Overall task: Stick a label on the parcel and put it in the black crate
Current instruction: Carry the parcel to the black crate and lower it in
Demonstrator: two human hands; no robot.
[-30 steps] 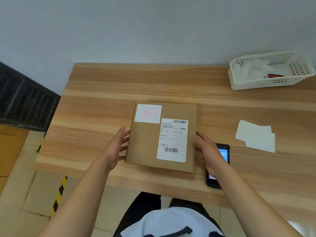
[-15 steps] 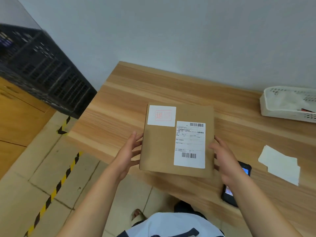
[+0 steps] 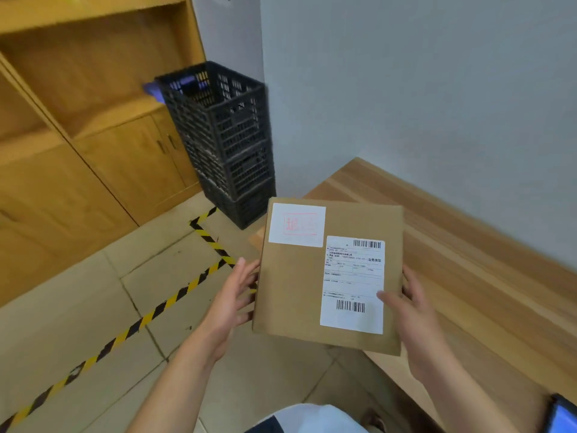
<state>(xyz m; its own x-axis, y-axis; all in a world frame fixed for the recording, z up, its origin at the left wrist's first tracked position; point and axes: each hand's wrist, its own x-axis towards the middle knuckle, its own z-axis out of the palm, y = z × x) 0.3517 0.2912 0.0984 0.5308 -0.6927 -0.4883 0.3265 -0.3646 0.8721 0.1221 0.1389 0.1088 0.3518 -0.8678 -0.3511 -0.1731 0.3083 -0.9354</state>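
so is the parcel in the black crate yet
No, both hands hold the parcel in the air, apart from the black crate.

Can't read the tiny print on the white barcode label [image 3: 352, 284] (too small); blurry purple thing [image 3: 153, 89] behind the black plastic crate [image 3: 228, 132].

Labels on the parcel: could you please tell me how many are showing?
2. A small white label with a red stamp at the parcel's top left, and a shipping label with barcodes below and right of it. The underside is hidden.

arms: bare, no sleeves | top [image 3: 315, 417]: white | lower garment: dark
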